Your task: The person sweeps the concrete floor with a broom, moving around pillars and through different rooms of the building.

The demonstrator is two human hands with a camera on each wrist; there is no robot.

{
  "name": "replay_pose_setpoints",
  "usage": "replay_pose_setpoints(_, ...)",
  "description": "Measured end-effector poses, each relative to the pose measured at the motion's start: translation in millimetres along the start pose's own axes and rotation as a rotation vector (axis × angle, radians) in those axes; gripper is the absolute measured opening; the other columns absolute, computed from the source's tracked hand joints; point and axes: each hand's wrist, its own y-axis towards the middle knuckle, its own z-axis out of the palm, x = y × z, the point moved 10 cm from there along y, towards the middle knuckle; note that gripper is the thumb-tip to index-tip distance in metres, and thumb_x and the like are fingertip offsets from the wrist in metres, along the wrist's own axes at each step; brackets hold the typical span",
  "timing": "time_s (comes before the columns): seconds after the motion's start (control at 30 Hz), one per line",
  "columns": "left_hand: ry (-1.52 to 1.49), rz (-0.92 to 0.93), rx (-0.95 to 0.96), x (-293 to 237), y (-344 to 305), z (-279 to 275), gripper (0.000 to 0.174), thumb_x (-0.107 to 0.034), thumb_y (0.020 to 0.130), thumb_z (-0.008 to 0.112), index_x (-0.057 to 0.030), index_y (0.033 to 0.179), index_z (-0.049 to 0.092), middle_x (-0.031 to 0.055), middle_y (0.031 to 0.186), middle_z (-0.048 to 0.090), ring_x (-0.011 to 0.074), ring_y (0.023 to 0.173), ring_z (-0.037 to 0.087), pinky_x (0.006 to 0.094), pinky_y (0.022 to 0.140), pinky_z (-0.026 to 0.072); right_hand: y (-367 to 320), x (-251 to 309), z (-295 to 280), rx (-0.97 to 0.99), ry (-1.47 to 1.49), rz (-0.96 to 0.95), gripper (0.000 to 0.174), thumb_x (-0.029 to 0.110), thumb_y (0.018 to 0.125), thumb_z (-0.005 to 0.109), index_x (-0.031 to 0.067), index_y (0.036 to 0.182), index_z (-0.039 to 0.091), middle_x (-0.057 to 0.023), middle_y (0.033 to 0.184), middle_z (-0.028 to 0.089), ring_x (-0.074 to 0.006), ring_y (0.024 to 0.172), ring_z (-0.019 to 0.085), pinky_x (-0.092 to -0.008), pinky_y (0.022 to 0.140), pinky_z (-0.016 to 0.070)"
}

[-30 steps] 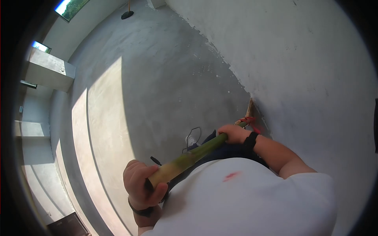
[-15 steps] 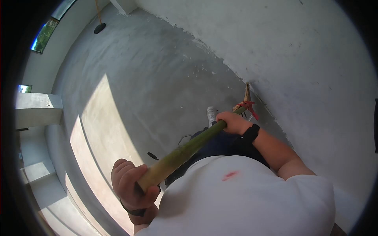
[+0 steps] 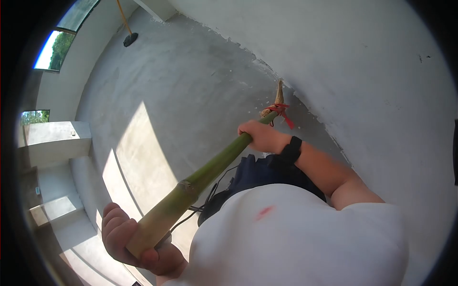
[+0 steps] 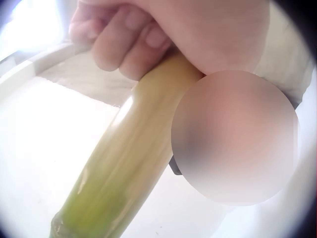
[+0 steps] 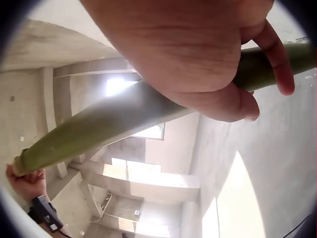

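Note:
A long bamboo-handled broom (image 3: 191, 188) slants across the front of the body. My left hand (image 3: 119, 233) grips the pale butt end of the handle at lower left; in the left wrist view its curled fingers (image 4: 133, 47) wrap that end. Farther down the green pole, my right hand (image 3: 265, 136) holds it, thumb and fingers around it in the right wrist view. Beyond that hand, a red strip (image 3: 285, 114) ties the handle to the tan, bristly broom head (image 3: 279, 93), which points at the foot of the wall. Part of the head is hidden behind the strip.
A rough white wall (image 3: 362, 86) rises on the right from the grey concrete floor (image 3: 191, 71). A dark mop-like tool (image 3: 130, 39) with an orange stick leans at the far wall. Sunlight (image 3: 143, 148) lies on the floor at left. A black cable (image 3: 214, 190) hangs beside the body.
The left hand has moved left and lower in view, the right hand left and higher. The broom head has shifted up and left along the wall's foot. Both hands keep hold of the handle.

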Motion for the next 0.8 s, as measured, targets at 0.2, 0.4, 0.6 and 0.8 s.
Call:
replay_pose_setpoints(0.2,-0.137,-0.088,0.268,102,31,50,0.049,-0.047,0.074,0.058,0.0018,0.076,0.055,0.0066,0.058,0.044,0.0182,0.048,0.035,0.0319,0.048,0.0279,22,-56,14,0.267,-0.060,0.155,0.014,0.003,0.067,0.057,0.0058,0.080,0.054,-0.0151,0.079,0.058,-0.0367,0.083,0.054,-0.0415,0.069,0.0424)
replay_pose_setpoints(0.4,-0.237,0.074,0.055,168,79,34,0.047,-0.048,0.074,0.062,-0.0016,0.073,0.055,0.0041,0.058,0.041,0.0176,0.048,0.035,0.0314,0.047,0.0285,136,-46,50,0.182,-0.068,0.044,0.014,0.003,0.068,0.056,0.0069,0.082,0.055,-0.0141,0.079,0.059,-0.0367,0.081,0.055,-0.0415,0.069,0.0429)
replay_pose_setpoints(0.6,-0.162,0.245,0.082,267,123,13,0.045,-0.047,0.075,0.062,-0.0026,0.074,0.055,0.0041,0.060,0.043,0.0188,0.051,0.041,0.0310,0.048,0.0311,269,-47,74,0.177,-0.094,0.109,0.015,0.002,0.069,0.056,0.0066,0.083,0.054,-0.0143,0.079,0.059,-0.0360,0.081,0.056,-0.0408,0.068,0.0427)
replay_pose_setpoints(0.8,-0.250,-0.053,0.253,400,167,18,0.040,-0.040,0.072,0.066,-0.0011,0.078,0.058,0.0067,0.061,0.052,0.0211,0.053,0.045,0.0323,0.052,0.0352,320,-45,76,0.141,-0.184,0.226,0.019,-0.001,0.065,0.057,0.0048,0.083,0.053,-0.0149,0.078,0.057,-0.0350,0.077,0.056,-0.0387,0.066,0.0431)
